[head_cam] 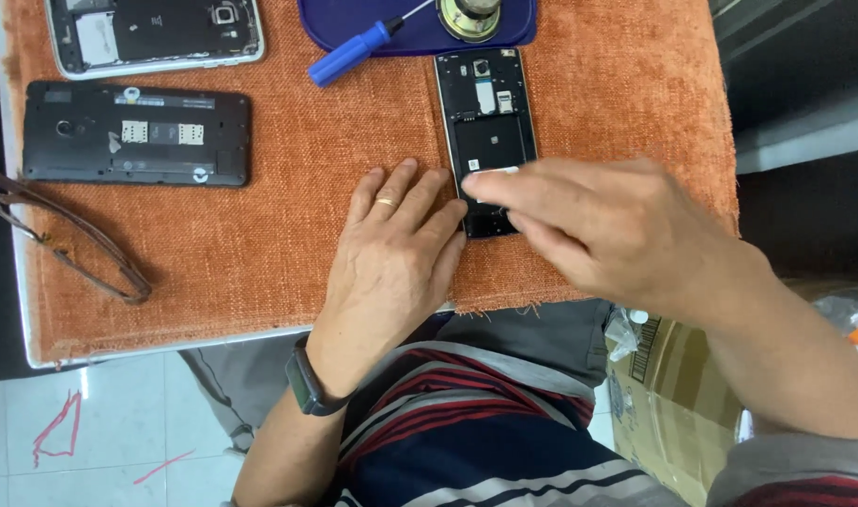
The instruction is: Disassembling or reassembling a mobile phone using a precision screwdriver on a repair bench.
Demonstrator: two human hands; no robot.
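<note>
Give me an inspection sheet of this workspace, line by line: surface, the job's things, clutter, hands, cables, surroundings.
Surface: orange mat on a white table.
Job's things: opened phone, back off; small white piece at the right fingertips.
Clutter: two more opened phones, blue screwdriver, blue tray with a round metal part, glasses.
Hands: left hand flat beside the phone; right hand pinching the piece over it.
Cables: nothing seen.
Surroundings: tiled floor, cardboard box.
</note>
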